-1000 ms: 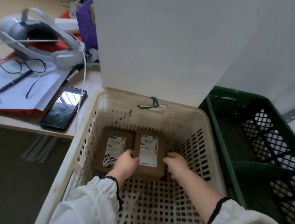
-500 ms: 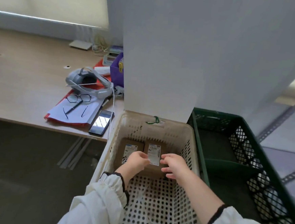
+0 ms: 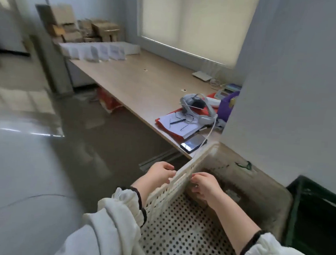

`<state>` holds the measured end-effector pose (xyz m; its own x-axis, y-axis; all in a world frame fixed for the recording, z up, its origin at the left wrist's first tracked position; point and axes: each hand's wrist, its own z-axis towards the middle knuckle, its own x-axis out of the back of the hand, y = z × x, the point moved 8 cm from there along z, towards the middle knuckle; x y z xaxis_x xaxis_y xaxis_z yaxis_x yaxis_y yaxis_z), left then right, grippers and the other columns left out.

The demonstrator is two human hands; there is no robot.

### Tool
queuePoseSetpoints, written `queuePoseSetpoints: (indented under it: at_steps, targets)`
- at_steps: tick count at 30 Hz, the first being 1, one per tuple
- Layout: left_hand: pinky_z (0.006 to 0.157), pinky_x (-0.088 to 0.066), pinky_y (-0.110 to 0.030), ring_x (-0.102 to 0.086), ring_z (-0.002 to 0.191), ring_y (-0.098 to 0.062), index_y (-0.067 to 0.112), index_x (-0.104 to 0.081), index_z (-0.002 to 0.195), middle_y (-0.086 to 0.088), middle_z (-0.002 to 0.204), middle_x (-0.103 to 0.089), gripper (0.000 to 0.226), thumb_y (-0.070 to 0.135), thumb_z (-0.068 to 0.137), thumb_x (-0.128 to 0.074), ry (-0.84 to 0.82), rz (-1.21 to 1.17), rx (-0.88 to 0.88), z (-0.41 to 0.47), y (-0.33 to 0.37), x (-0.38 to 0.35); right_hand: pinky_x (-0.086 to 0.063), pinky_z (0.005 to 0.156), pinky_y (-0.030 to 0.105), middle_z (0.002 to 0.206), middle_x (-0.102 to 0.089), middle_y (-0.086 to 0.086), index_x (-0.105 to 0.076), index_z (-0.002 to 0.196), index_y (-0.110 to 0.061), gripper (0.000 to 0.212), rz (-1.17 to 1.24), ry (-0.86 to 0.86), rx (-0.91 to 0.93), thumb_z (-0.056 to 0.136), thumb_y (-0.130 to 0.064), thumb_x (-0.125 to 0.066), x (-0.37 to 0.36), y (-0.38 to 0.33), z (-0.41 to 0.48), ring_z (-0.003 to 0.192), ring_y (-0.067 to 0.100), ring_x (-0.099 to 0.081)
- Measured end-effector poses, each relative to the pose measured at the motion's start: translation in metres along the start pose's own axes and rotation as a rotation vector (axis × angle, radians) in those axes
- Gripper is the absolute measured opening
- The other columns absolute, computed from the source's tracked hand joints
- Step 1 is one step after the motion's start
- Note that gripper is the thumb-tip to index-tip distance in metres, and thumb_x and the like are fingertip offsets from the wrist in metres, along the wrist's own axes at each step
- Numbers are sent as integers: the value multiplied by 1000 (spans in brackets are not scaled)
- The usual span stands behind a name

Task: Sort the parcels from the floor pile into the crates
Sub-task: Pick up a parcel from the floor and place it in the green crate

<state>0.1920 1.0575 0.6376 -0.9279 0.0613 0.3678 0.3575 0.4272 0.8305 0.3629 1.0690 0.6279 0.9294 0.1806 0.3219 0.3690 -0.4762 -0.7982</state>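
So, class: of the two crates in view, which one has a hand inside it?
The cream perforated crate: the right hand is inside it and the left hand just outside its wall. The dark green crate beside it has neither.

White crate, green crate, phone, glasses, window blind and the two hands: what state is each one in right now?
White crate: upright, near floor bare; far end too blurred to tell.
Green crate: upright, no parcel visible in the part shown.
Phone: flat on the desk, screen up.
Glasses: unfolded, on papers.
Window blind: down.
Left hand: outside the crate wall, empty.
Right hand: inside the crate; grip unclear.
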Motion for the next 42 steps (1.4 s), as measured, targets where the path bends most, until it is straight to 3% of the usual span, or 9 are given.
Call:
queuePoseSetpoints:
  at_steps: [7,16,21,24,26,29,33,37,42]
  targets:
    - [39,-32,-15,-56,61,-10,15,-59,116,-2,90,-63,29,22,88,-60,423,-226,118,-130,-123,170,-39,58,23,81,-60,1,-62,84,-21,16,-187,-381,212,84,-9,-51,-196,-50,-83,63,15,-56]
    - [52,-29,-22,-54,60,-9,23,-56,96,3,82,-60,8,18,90,-56,933,-458,377,-439,-333,292,-33,53,22,84,-60,2,-60,90,-15,9,-366,-855,328,90,-12,-51,-457,-6,-311,57,16,-53]
    - [53,-30,-22,-55,63,-13,20,-57,98,-1,86,-61,9,17,90,-55,1201,-589,536,-632,-442,283,-36,54,22,87,-63,4,-61,96,-14,12,-433,-1155,357,93,-12,-50,-570,72,-485,59,17,-55]
    - [55,-39,-23,-57,62,-17,5,-60,109,-9,84,-60,20,8,91,-54,1409,-704,617,-740,-499,260,-38,54,22,89,-64,5,-62,96,-13,12,-535,-1312,343,93,-13,-50,-617,128,-576,60,19,-55]
    - [48,-41,-15,-54,53,-12,3,-59,107,-7,73,-55,16,4,92,-54,1539,-798,658,-803,-529,236,-41,56,24,92,-65,5,-63,97,-13,12,-641,-1396,340,93,-14,-51,-639,167,-627,65,20,-58]
    - [46,-41,-17,-50,59,-12,6,-60,112,-1,73,-55,20,9,93,-55,1694,-916,736,-872,-566,197,-45,62,29,90,-66,4,-63,96,-12,13,-837,-1492,352,93,-15,-52,-663,217,-687,71,22,-59]
    - [30,-32,-12,-50,55,-14,10,-61,96,-6,73,-57,7,9,91,-56,1864,-1063,817,-928,-606,150,-46,70,32,90,-65,8,-64,92,-9,13,-1054,-1588,409,91,-12,-51,-698,270,-741,78,25,-60]
    - [38,-32,-17,-51,53,-19,14,-57,71,-8,72,-57,21,10,91,-53,1927,-1168,892,-940,-651,126,-46,72,33,101,-65,12,-62,105,-8,19,-1188,-1672,473,91,-14,-51,-741,311,-767,81,25,-61]
    - [36,-34,-12,-53,62,-11,11,-62,94,-2,78,-60,13,19,93,-52,1917,-1240,947,-917,-723,112,-48,69,33,110,-63,17,-61,111,-5,23,-1322,-1706,561,91,-12,-51,-801,370,-770,76,23,-59]
